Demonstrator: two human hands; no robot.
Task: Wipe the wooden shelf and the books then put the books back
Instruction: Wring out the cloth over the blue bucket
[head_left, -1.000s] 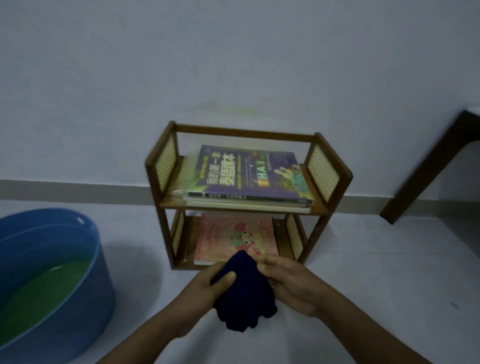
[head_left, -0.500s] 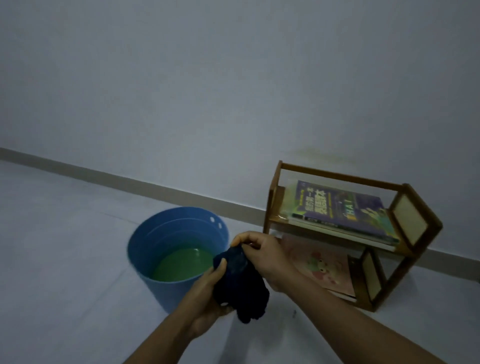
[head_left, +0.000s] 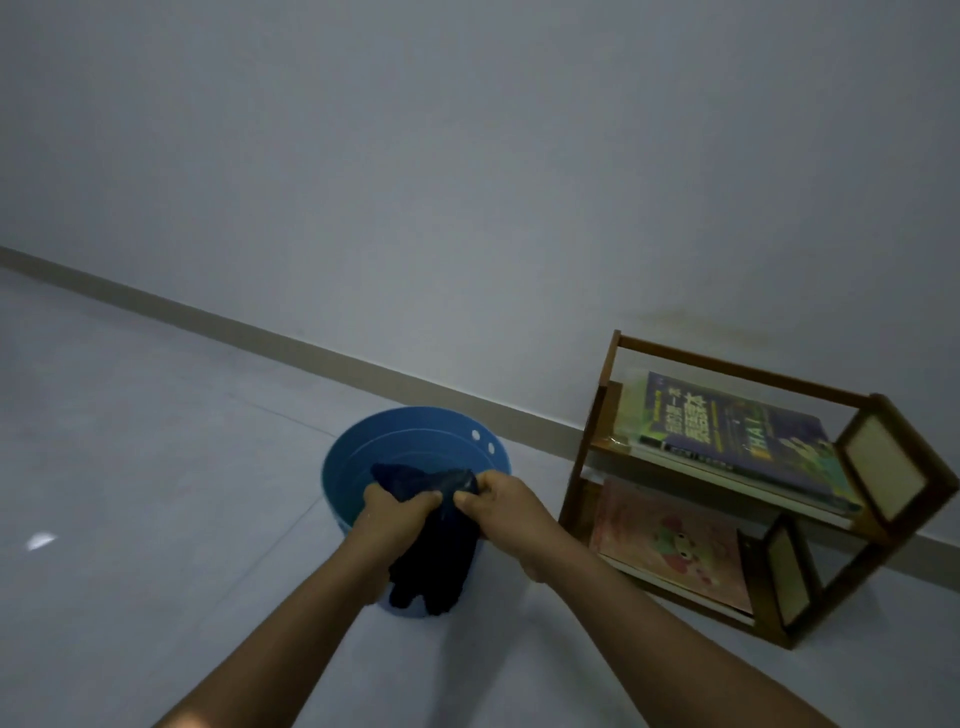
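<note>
A dark blue cloth (head_left: 434, 540) is bunched between two hands directly over a blue bucket (head_left: 343, 467). The left hand (head_left: 395, 514) grips the cloth's left part with fingers curled around it. The right hand (head_left: 501, 501) pinches its upper right edge between thumb and fingers. The top of the cloth stretches across the bucket's opening, while the rest hangs down between the wrists, in front of the bucket's near wall.

The bucket stands on a pale tiled floor (head_left: 130, 441), near the wall (head_left: 467, 182).

To the right, near the bucket but apart from it, stands a small wooden shelf (head_left: 878, 499) with two levels, set against the wall. A stack of books (head_left: 727, 441) lies flat on its upper level, the top one dark purple. A pink book (head_left: 675, 545) lies flat on the lower level. Both hands are well clear of the shelf and books.
</note>
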